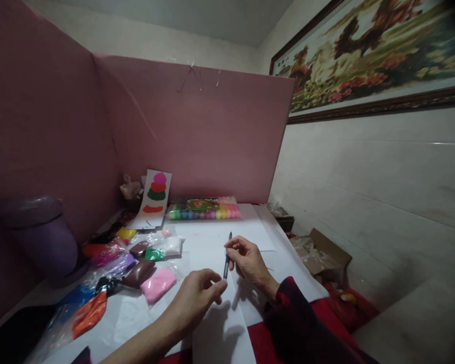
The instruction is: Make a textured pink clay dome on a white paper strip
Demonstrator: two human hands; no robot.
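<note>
A dark slim pen (226,263) stands at a slant over the white paper, pinched near its upper part by the thumb and fingers of my right hand (248,260). Close to the pen's lower end is my left hand (200,296), its thumb and curved fingers apart with nothing between them. Whether a left fingertip touches the pen, I cannot tell. Beneath both hands lie white paper sheets (212,323). Left of my left hand rests a bag of pink clay (159,284).
Bagged clay in several colours, such as an orange bag (90,314), covers the left side. A pack of coloured pieces (205,208) and a painted card (155,199) stand at the back before a pink partition (197,136). A purple container (45,242) is left, a cardboard box (331,253) right.
</note>
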